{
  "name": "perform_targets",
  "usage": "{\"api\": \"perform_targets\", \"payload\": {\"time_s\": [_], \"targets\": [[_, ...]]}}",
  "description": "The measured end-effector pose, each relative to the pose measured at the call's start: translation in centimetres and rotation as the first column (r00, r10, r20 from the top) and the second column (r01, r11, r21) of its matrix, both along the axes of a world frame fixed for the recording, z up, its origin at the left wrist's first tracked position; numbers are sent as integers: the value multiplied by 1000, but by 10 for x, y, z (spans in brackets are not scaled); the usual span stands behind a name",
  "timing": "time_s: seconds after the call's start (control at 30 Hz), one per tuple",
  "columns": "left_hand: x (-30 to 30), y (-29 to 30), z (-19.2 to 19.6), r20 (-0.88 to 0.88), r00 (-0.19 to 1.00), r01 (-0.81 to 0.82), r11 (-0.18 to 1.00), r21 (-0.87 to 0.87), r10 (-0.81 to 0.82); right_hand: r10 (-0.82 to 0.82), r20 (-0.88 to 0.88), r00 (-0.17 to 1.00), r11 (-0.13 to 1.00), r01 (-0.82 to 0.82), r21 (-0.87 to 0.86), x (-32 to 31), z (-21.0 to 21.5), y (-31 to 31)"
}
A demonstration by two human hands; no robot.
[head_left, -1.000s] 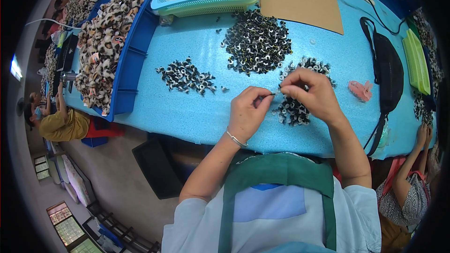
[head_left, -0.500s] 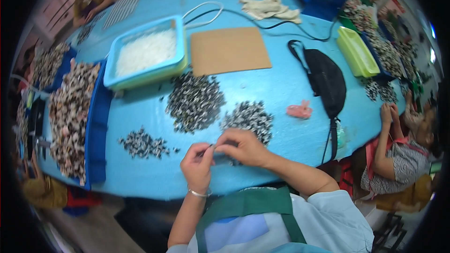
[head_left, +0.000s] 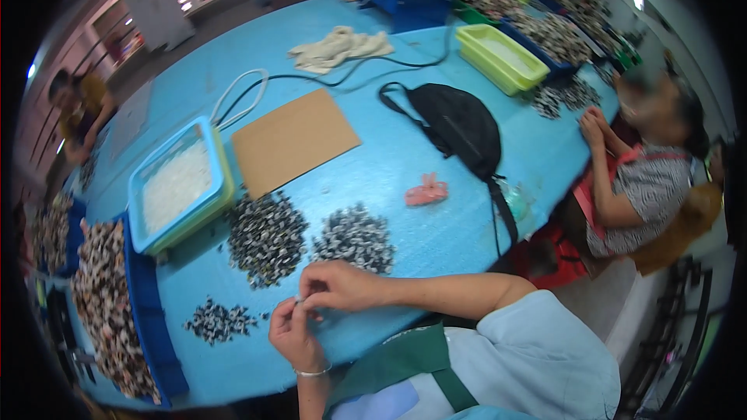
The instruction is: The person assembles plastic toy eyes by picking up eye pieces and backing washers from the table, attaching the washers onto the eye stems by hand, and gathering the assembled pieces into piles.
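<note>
Hands [head_left: 333,286] pinch tiny piece [head_left: 299,300]; speckled pile [head_left: 355,241] beyond.

blue table [head_left: 362,175], black-and-white parts [head_left: 354,241], tan cardboard [head_left: 296,142], black bag [head_left: 459,128], green apron [head_left: 401,365], grey-white patterned shirt [head_left: 654,194]

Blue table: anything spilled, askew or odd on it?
Mildly odd: a black bag lies on the table near heaped parts, its strap trailing toward the edge; it looks like a personal item. Nothing looks spilled.

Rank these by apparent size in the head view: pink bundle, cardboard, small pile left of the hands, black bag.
1. Cardboard
2. Black bag
3. Small pile
4. Pink bundle
</note>
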State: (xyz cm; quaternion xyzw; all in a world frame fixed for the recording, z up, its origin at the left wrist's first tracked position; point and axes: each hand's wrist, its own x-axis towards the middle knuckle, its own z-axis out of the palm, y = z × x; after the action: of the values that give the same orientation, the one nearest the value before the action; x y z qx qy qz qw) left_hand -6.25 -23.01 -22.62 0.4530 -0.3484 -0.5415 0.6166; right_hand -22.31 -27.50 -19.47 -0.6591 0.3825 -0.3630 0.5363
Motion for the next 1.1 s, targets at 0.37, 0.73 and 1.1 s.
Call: {"api": "perform_targets", "payload": {"time_s": [0.37,0.73,1.1], "targets": [[13,0,-4,46,994,92,983,158,-101,-44,-177,983,972,1,-235,10,-21,6],[9,6,-2,-228,939,292,947,133,-258,91,-191,977,964,-135,-229,-10,13,-4],[42,-10,9,838,475,23,948,-319,270,-199,-347,916,779,-67,-624,-10,0,-23]]}}
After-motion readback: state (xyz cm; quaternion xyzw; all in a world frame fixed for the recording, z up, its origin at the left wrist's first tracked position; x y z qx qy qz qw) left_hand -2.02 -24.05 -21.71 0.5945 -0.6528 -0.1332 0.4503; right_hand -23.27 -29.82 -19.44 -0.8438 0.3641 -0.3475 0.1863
